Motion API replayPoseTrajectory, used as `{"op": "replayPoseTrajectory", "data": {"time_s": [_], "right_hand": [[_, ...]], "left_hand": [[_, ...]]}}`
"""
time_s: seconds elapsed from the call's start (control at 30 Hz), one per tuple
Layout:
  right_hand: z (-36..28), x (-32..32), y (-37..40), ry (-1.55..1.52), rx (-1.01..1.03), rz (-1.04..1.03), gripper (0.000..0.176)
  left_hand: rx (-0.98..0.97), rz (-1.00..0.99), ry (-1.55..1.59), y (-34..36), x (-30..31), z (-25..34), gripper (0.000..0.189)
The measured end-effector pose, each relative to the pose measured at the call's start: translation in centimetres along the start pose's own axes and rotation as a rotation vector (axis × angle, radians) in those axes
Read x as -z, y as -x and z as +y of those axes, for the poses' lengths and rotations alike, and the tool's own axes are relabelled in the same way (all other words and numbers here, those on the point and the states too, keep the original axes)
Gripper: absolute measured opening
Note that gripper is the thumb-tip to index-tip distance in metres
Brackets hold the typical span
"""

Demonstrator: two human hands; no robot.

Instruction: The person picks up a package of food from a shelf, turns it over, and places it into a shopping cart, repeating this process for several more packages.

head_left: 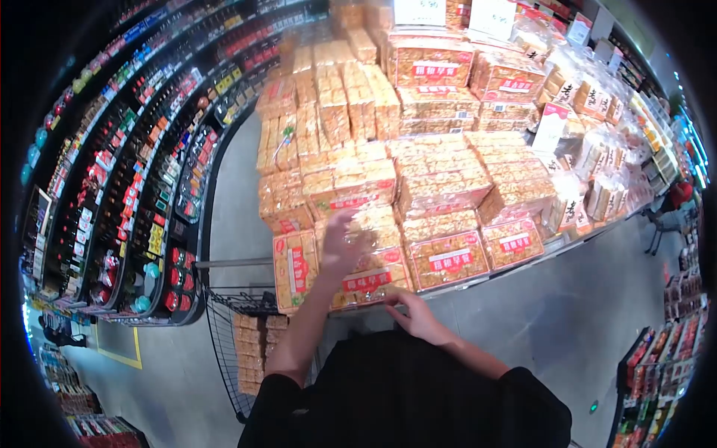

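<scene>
Stacked packs of pale, nutty-looking snack blocks with red labels [448, 254] fill the display in front of me. Raised over the front left packs, my left hand [345, 240] is smeared by motion, and whether it touches the pack under it cannot be made out. My right hand [412, 313] is at the lower front edge of the display, beside a red-labelled pack [371, 281]; its thumb and fingers are apart with nothing between them. Another pack [295, 265] stands upright at the front left corner.
A wire shopping cart [224, 340] holding snack packs [249, 351] stands at the lower left. Curved store shelves [112, 201] line the left side. White-wrapped packs [571, 201] lie at the display's right, with another shelf rack [650, 373] at the lower right.
</scene>
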State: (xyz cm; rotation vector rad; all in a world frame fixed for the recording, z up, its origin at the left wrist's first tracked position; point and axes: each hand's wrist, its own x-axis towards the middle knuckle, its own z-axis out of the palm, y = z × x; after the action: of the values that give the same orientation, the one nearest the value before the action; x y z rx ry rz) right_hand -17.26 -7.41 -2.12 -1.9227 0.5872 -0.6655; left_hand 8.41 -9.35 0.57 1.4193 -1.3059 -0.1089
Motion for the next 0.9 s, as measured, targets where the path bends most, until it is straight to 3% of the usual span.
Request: {"op": "replayPoseTrajectory", "data": {"time_s": [0.03, 0.07, 0.13, 0.23, 0.5, 0.6, 0.63, 0.73, 0.77, 0.87, 0.9], "right_hand": [[0.4, 1.0, 0.7, -0.002, -0.068, -0.022, 0.015], [0.8, 1.9, 1.3, -0.014, -0.082, -0.01, 0.015], [1.6, 3.6, 2.4, -0.035, -0.108, 0.008, 0.015], [1.9, 6.0, 3.6, -0.025, -0.141, 0.064, 0.014], [6.5, 10.4, 5.2, -0.087, -0.209, 0.262, 0.014], [7.6, 12.0, 4.6, -0.139, -0.204, 0.358, 0.014], [7.7, 12.7, 4.4, -0.123, -0.168, 0.376, 0.021], [8.9, 14.3, 3.2, -0.102, -0.112, 0.427, 0.029], [9.0, 14.9, 2.8, -0.007, -0.126, 0.417, 0.038], [9.1, 16.0, 1.4, -0.046, -0.16, 0.487, 0.044], [9.2, 16.8, 0.9, 0.053, -0.214, 0.442, 0.062]], "left_hand": [[-0.171, -0.119, -0.219, -2.0, -1.9, 1.2, 0.057], [-0.039, -0.273, -0.207, -3.7, -3.6, 3.0, 0.067], [-0.166, -0.291, -0.208, -5.9, -6.5, 4.7, 0.071], [-0.176, -0.341, -0.351, -7.7, -10.0, 5.8, 0.07], [-0.393, -0.147, -0.406, -6.0, -13.2, 4.6, 0.066], [-0.256, -0.232, -0.174, -5.6, -13.2, 4.5, 0.073], [-0.212, -0.239, -0.154, -5.3, -13.1, 4.5, 0.079], [-0.326, -0.119, -0.1, -5.8, -12.9, 4.7, 0.082], [-0.261, -0.213, -0.111, -5.6, -12.6, 4.1, 0.075], [-0.393, -0.162, -0.095, -4.9, -12.5, 3.4, 0.064], [-0.492, -0.081, -0.002, -4.8, -12.5, 3.7, 0.059]]}}
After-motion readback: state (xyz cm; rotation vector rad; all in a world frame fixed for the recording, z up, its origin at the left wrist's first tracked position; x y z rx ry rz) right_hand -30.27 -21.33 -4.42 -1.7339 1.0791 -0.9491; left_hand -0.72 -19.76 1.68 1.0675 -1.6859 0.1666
